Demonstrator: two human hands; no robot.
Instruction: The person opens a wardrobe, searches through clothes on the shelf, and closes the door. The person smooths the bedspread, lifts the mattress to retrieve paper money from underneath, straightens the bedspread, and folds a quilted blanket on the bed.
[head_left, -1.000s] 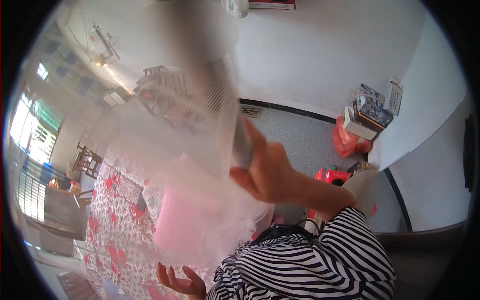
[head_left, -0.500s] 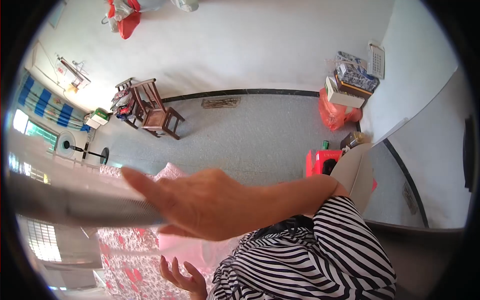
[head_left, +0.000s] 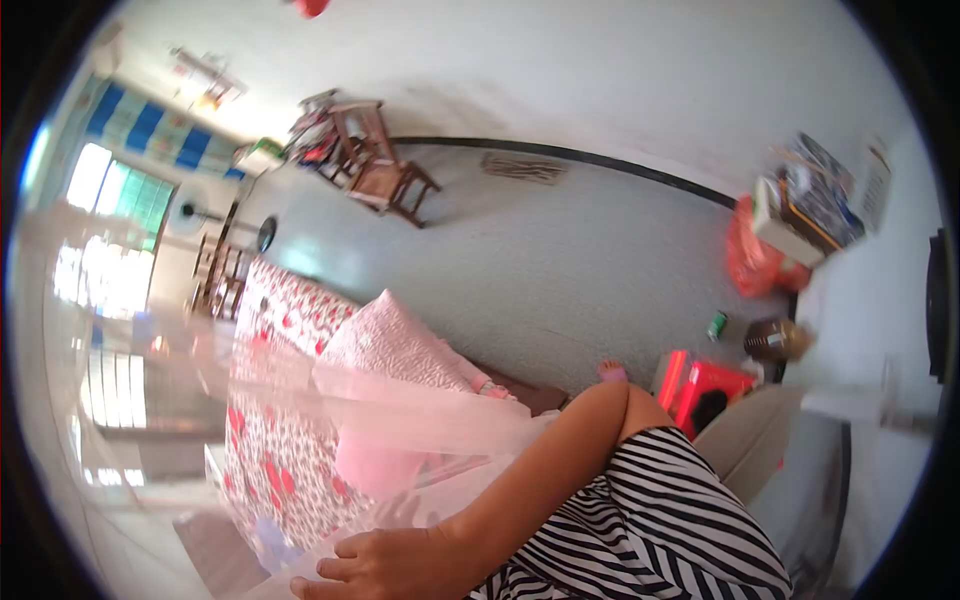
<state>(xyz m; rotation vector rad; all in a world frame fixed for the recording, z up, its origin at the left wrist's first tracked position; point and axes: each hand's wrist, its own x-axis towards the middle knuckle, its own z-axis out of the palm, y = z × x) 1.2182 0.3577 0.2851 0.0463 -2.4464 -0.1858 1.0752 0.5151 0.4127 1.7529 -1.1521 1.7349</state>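
A sheer pale mosquito net [head_left: 430, 405] sweeps from the left side down across the bed to my lap. My right hand [head_left: 395, 565], at the end of the bare forearm, is low in the view with its fingers bent over the net's folds, closed on them. Behind the thin fabric my left hand [head_left: 408, 510] shows faintly, its fingers apart; the rest of it is hidden. Beyond the net lie a pink textured pillow [head_left: 395, 345] and a floral bed sheet [head_left: 275, 455]. A black-and-white striped garment [head_left: 650, 510] covers my body.
Wooden chairs [head_left: 385, 180] with piled clothes stand by the far wall. A fan [head_left: 225, 220] is at the left near the window. At right are stacked boxes [head_left: 805, 215], a red bag [head_left: 750, 255], a green can [head_left: 717, 325] and a red box [head_left: 715, 390].
My right hand has swung down from the middle left to the bottom of the view, and the net now spreads over my left hand. The view has turned and shifted, showing more bed.
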